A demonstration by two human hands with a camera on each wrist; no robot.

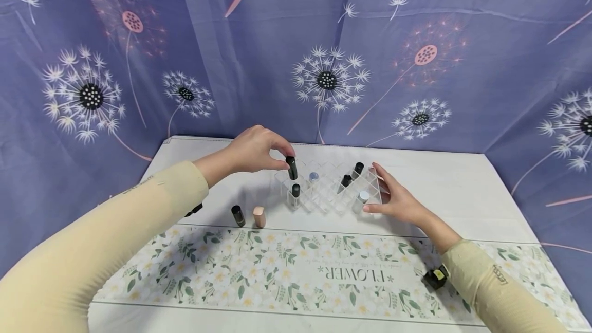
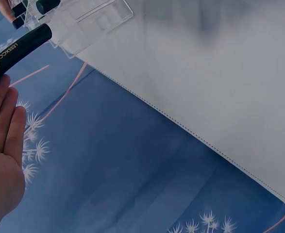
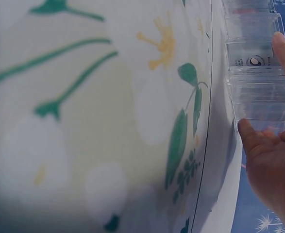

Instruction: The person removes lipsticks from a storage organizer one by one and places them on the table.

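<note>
A: What does the left hand have?

B: It pinches a black tube by the top, fingertips curled round it. The tube is a smooth, glossy cylinder, upright over the back left corner of the rack. The left wrist view shows pale lettering along its side, with the other fingers lying straight beside it.

A: And the rack?

B: Clear hard plastic, a grid of square cells with thin walls. Several cells hold tubes: a black one in the front left cell, a silver-capped one behind it, two black ones leaning on the right, and a frosted silver one at the front right.

A: The right hand?

B: Spread, fingers straight, pressed flat against the rack's right wall. The right wrist view shows the fingertips on the clear plastic.

A: What lies loose?

B: A short black tube and a pink one stand just beside each other, left of the rack and apart from it.

A: The surface?

B: A white table with a stitched edge, and a floral runner printed "FLOWER" across the front. A blue dandelion-print cloth hangs in folds on three sides.

A: Open room?

B: Bare white lies right of the rack and behind it up to the cloth.
</note>
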